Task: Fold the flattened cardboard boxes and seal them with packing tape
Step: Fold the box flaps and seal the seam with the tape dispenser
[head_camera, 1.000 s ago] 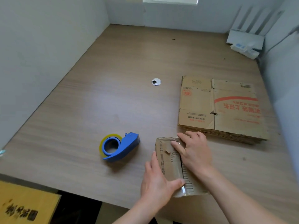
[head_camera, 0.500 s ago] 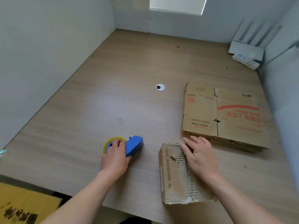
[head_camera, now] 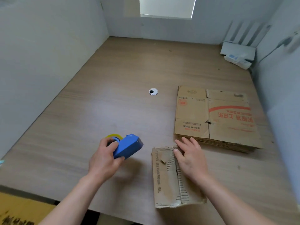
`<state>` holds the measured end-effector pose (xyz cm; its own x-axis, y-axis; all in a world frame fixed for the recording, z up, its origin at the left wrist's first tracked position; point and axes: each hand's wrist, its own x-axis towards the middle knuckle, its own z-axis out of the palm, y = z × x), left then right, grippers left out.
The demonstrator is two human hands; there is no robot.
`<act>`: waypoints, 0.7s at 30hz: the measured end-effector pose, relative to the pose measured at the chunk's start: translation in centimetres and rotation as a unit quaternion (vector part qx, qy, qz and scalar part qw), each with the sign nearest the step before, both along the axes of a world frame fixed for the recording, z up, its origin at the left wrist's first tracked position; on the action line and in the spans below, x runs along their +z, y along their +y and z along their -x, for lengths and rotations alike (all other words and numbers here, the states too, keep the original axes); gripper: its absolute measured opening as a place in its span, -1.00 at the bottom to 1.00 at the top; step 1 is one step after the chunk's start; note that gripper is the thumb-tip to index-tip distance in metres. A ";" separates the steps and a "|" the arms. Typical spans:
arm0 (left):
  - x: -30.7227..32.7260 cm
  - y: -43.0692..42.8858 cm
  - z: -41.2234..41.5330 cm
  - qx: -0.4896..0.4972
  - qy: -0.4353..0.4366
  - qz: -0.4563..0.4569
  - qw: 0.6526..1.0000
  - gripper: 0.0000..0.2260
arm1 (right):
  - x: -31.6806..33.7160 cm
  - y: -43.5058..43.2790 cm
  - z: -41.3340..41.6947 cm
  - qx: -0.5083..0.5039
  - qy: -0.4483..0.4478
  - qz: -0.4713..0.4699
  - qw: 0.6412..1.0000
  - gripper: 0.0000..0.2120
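Your left hand grips the tape dispenser, held just left of the box. Your right hand — fingers straight — presses flat on the box top; its long axis runs away from you.

Bare table ahead; flattened box stack blocks right

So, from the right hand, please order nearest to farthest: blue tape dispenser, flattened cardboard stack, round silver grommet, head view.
1. Stack of flattened cardboard boxes, just beyond the fingertips of the right hand.
2. Blue plastic tape dispenser, to its left, in the left hand.
3. Round silver grommet, farther back, mid-table.
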<state>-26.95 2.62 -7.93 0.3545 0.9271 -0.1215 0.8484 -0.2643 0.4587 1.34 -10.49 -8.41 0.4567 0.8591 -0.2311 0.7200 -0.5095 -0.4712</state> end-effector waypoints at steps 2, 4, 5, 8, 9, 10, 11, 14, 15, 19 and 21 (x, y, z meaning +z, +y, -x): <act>3.1 0.0 -0.6 -0.033 -0.067 -0.017 0.997 -0.71 | 0.1 0.1 -0.2 0.005 -0.006 0.000 1.000 -0.50; 6.1 -0.3 -1.4 -0.086 -0.110 -0.025 0.990 -0.73 | 0.2 0.0 -0.3 0.006 -0.001 -0.016 1.000 -0.46; 7.3 -0.6 -1.8 -0.111 -0.117 -0.027 0.986 -0.74 | 0.3 0.0 -0.3 0.007 0.004 -0.029 1.000 -0.44; 9.5 -1.7 -3.0 -0.172 -0.110 -0.029 0.978 -0.76 | 1.0 -0.2 -0.6 0.025 0.011 -0.064 0.998 -0.43; 9.9 -2.1 -3.3 -0.187 -0.105 -0.028 0.976 -0.76 | 1.4 -0.2 -0.8 0.033 0.016 -0.083 0.996 -0.45; 10.1 -2.3 -3.7 -0.201 -0.100 -0.028 0.974 -0.76 | 1.8 -0.4 -1.0 0.042 0.032 -0.114 0.992 -0.47; 10.3 -2.5 -3.9 -0.212 -0.095 -0.030 0.972 -0.76 | 2.3 -0.5 -1.2 0.052 0.060 -0.152 0.985 -0.50; 10.4 -2.5 -4.8 -0.232 -0.083 -0.035 0.968 -0.78 | 4.2 -0.9 -1.8 0.084 0.190 -0.221 0.953 -0.54; 10.4 -2.3 -5.1 -0.235 -0.079 -0.034 0.968 -0.78 | 4.8 -1.0 -2.0 0.094 0.224 -0.220 0.945 -0.53; 10.4 -1.2 -6.1 -0.254 -0.074 -0.026 0.964 -0.80 | 5.7 -0.9 -2.3 0.083 0.279 -0.220 0.931 -0.62; 10.3 -0.7 -6.6 -0.265 -0.081 -0.021 0.961 -0.81 | 5.9 -0.7 -2.3 0.066 0.284 -0.233 0.928 -0.76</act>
<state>-20.40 1.94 2.38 0.7894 0.6139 0.0079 0.5079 -0.6602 0.5534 3.64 -11.19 -2.49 0.2582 0.9661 0.0078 0.3290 -0.0804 -0.9409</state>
